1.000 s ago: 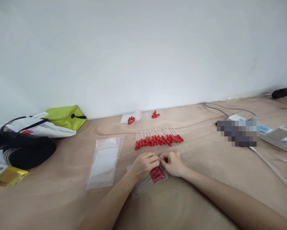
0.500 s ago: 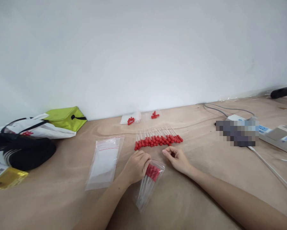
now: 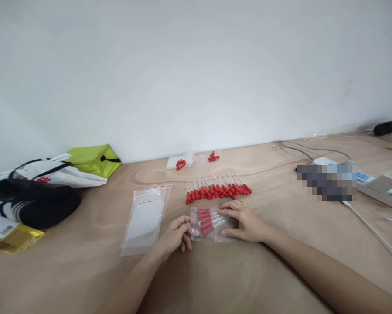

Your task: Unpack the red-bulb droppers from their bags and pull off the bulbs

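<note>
A small clear zip bag (image 3: 207, 223) filled with red-bulbed droppers lies flat on the wooden table, lengthwise left to right. My left hand (image 3: 174, 237) pinches its left end with thumb and fingers. My right hand (image 3: 246, 222) rests on its right end, fingers spread and flat. Just beyond the bag lies a row of loose red-bulbed droppers (image 3: 218, 188). A stack of empty zip bags (image 3: 146, 218) lies to the left of my left hand.
Two filled bags (image 3: 196, 160) lie near the wall. Bags of green, white and black cloth (image 3: 45, 185) sit at the far left with a yellow box (image 3: 14, 242). A power strip and cables (image 3: 375, 187) occupy the right.
The filled bag, held upright and tilted by my left hand before, now lies flat and crosswise. My right hand has come down onto its right end.
</note>
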A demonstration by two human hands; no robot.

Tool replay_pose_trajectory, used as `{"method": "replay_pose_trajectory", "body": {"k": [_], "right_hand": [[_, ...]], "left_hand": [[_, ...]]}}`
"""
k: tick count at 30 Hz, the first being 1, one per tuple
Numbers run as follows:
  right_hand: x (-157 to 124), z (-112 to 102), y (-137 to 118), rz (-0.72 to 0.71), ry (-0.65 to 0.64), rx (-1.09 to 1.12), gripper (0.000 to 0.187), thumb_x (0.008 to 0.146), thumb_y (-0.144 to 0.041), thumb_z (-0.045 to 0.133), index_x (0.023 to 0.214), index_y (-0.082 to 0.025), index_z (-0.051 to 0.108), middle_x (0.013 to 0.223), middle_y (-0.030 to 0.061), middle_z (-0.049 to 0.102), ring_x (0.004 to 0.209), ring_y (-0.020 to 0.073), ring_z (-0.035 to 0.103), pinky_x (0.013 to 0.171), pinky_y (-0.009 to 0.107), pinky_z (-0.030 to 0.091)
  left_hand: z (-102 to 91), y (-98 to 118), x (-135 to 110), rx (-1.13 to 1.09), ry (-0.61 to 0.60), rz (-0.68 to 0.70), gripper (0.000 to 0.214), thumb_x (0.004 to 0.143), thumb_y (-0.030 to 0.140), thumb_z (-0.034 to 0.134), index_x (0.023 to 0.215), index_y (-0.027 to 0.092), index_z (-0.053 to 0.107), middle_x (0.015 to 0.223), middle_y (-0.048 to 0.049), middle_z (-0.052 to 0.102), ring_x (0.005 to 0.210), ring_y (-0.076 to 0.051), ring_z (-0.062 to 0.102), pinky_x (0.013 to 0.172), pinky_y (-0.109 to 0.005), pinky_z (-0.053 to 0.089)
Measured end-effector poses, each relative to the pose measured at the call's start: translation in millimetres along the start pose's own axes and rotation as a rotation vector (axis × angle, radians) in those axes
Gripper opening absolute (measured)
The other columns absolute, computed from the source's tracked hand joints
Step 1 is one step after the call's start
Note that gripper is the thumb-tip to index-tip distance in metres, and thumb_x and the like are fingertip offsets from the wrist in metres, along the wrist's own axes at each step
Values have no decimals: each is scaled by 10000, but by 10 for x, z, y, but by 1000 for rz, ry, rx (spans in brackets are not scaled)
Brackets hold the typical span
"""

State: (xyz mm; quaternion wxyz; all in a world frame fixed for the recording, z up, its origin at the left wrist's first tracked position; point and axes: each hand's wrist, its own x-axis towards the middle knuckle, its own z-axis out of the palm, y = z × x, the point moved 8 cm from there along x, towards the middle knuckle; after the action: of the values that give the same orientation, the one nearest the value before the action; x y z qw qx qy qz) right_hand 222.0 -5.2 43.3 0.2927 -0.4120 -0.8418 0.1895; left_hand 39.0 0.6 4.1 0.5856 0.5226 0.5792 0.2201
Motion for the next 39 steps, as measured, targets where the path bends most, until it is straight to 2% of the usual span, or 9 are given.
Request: {"method": "replay_pose_trajectory", "body": {"k": [2, 4, 7, 9, 14, 21, 26, 32, 39], "right_hand": [[-10, 44, 3, -6, -40, -37, 554, 692, -511, 600, 1137, -187, 537, 1123, 106, 527, 1031, 232, 466, 886, 404, 336], [-19, 66, 18, -7, -54, -51, 577, 697, -519, 590, 1161, -184, 520, 1142, 112, 520, 1045, 237, 461, 891, 407, 335], [-35, 72, 33, -14, -44, -47, 535, 727, -490, 573, 1165, -189, 514, 1148, 109, 521, 1043, 230, 468, 889, 399, 347], [-44, 66, 37, -17, -20, -43, 468, 758, -440, 555, 1152, -190, 521, 1139, 105, 527, 1032, 221, 478, 878, 389, 362], [-47, 56, 35, -1, 42, -70, 312, 800, -335, 520, 1074, -190, 556, 1072, 90, 562, 973, 200, 511, 839, 367, 397], [-45, 29, 42, 17, 116, -99, 280, 793, -362, 533, 1008, -185, 565, 983, 83, 584, 886, 187, 536, 771, 344, 432], [-30, 33, 60, 24, 109, -75, 291, 798, -407, 516, 983, -189, 572, 948, 72, 589, 857, 181, 538, 755, 332, 439], [-17, 36, 47, -7, 75, -52, 308, 784, -403, 540, 1005, -193, 576, 978, 78, 577, 887, 181, 536, 780, 328, 439], [-25, 38, 71, 6, 85, -39, 277, 791, -365, 539, 996, -184, 580, 977, 79, 568, 887, 179, 532, 783, 329, 443]], "left_hand": [[-3, 7, 12, 46, -74, 13, 235, 711, 387, 469, 809, 175, 490, 661, 26, 599, 345, -49, 471, 327, -154, 269], [-31, 116, 19, 185, -87, 148, 236, 698, 362, 510, 803, 161, 574, 702, 5, 618, 420, -59, 483, 388, -171, 318], [-77, 351, -25, 416, 33, 418, 178, 633, 303, 621, 746, 171, 662, 735, -6, 619, 564, -90, 495, 516, -199, 375], [-61, 444, -64, 480, 99, 503, 163, 586, 278, 673, 717, 182, 680, 746, -4, 607, 590, -97, 487, 550, -210, 385], [96, 512, -106, 415, 68, 502, 266, 577, 309, 698, 800, 173, 652, 702, 12, 597, 593, -102, 499, 566, -215, 414], [158, 515, -113, 530, 121, 555, 335, 534, 289, 739, 830, 201, 608, 790, 16, 588, 643, -111, 509, 598, -224, 417], [235, 529, -152, 664, 100, 621, 238, 633, 229, 633, 852, 194, 546, 858, -20, 540, 668, -125, 502, 613, -250, 433], [268, 570, -206, 861, 105, 715, 147, 683, 113, 466, 814, 180, 471, 868, -49, 511, 812, -181, 504, 726, -321, 432], [231, 523, -159, 892, 147, 733, 197, 721, 89, 421, 883, 190, 473, 917, -54, 526, 876, -196, 507, 770, -335, 431]]}}
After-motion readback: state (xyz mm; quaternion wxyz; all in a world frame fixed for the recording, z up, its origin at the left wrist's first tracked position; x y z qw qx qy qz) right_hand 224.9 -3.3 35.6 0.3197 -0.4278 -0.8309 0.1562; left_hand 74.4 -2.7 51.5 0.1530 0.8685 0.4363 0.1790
